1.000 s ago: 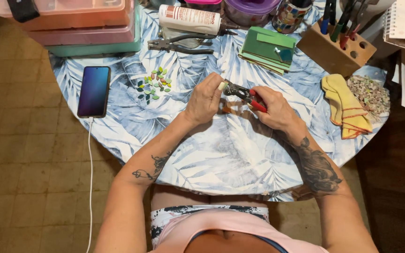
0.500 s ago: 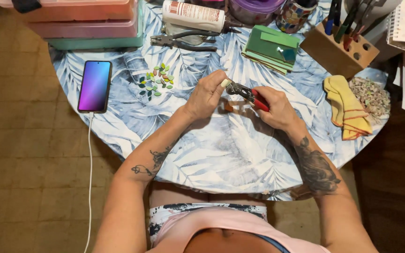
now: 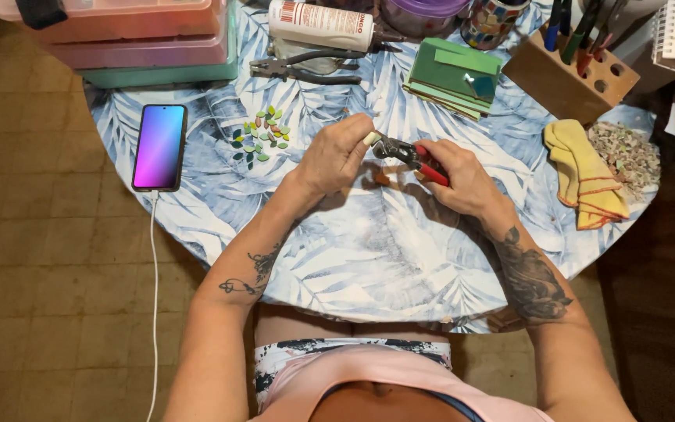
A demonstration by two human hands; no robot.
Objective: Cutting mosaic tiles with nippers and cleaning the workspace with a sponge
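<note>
Blue leaf-print cloth covers the round table [image 3: 369, 258]; over its middle, the right hand [image 3: 458, 178] is closed around red-handled nippers [image 3: 408, 153]; the left hand [image 3: 336, 156] pinches a small pale piece [image 3: 372, 139] at the tool's jaws; green tile chips [image 3: 261, 134] lie nearby left.
</note>
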